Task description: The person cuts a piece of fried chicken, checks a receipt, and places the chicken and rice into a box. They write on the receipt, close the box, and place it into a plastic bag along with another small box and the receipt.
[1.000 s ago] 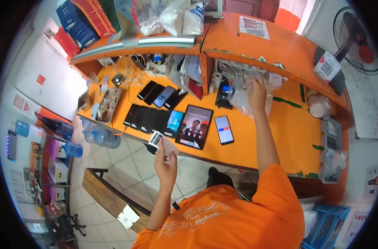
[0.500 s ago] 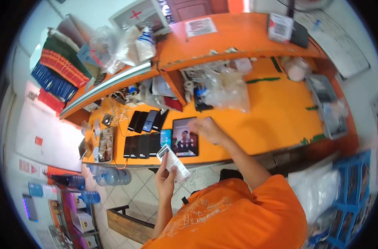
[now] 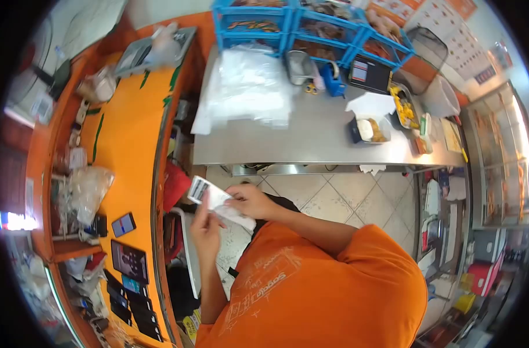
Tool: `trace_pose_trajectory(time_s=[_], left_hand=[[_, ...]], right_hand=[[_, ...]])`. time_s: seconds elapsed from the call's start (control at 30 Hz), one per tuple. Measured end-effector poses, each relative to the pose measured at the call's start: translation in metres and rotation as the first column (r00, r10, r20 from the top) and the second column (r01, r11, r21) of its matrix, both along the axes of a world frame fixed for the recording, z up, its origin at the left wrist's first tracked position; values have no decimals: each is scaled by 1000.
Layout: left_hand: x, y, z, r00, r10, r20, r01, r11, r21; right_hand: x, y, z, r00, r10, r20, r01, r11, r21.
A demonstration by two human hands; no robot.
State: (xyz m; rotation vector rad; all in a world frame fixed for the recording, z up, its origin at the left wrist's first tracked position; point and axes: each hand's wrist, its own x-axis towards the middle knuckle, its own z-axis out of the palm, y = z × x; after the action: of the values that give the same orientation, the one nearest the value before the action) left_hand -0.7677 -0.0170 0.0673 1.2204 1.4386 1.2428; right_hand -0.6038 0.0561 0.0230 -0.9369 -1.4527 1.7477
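Note:
A white printed paper slip (image 3: 224,204) hangs in front of the orange shirt, above the tiled floor. My left hand (image 3: 205,227) pinches its lower left part between thumb and fingers. On the slip's right side, the fingers of my right hand (image 3: 247,201) close on its upper edge. To the left, on the orange counter (image 3: 131,174), lie a tablet (image 3: 129,260) with a lit picture, a phone (image 3: 124,224) with a lit screen and several dark phones (image 3: 143,316).
Ahead stands a steel table (image 3: 316,127) bearing plastic bags (image 3: 253,87), an open food box (image 3: 372,129), a blue tape dispenser (image 3: 334,80) and blue crates (image 3: 253,26). A glass display case (image 3: 499,156) is at the right. A clear plastic bag (image 3: 90,191) lies on the counter.
The view has swung right, bringing the steel table in. My right hand has left the tablet area and taken hold of the slip, which my left hand still holds.

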Motion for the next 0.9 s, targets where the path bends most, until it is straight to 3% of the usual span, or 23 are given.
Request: trace_pose_trajectory(time_s=[0.1,0.17,0.2,0.23,0.33,0.43,0.5,0.57,0.63,0.67,0.73,0.87,0.9], left_hand=[[53,6,2,989,-110,103,115,992,-43],[83,8,4,974,-136,181,151,986,-74],[91,11,-7,976,-151,154,171,978,-120],[104,16,-13,979,-162,127,182,970,-162],[166,39,-31,968,-213,133,233,960,-155],[252,82,-35,926,-358,122,376,906,-195],[315,118,-50,906,-419,55,421,880,-219],[376,158,-81,883,-422,-208,401,906,-138],[426,190,-99,750,-395,-531,400,910,-111],[445,202,-105,737,-413,-535,409,903,-133],[475,213,-115,537,-365,-761,285,927,-243],[480,220,-130,531,-367,-764,208,930,-303],[472,219,-135,590,-299,-750,167,954,-249]], right_hand=[[71,-10,13,972,-225,64,229,971,-65],[118,-14,17,914,-388,114,393,920,-15],[144,-14,29,862,-473,185,487,872,-39],[171,-11,24,815,-565,128,572,820,-25],[266,3,22,621,-768,153,733,639,234],[348,16,37,507,-851,141,802,525,285],[405,23,40,374,-925,65,839,367,401],[460,25,32,322,-944,76,844,322,428],[504,24,25,271,-958,90,851,282,443],[523,24,25,283,-957,62,861,281,424],[553,23,28,273,-961,39,860,262,438],[576,29,48,303,-953,18,840,276,468],[577,33,52,308,-951,19,845,283,454]])
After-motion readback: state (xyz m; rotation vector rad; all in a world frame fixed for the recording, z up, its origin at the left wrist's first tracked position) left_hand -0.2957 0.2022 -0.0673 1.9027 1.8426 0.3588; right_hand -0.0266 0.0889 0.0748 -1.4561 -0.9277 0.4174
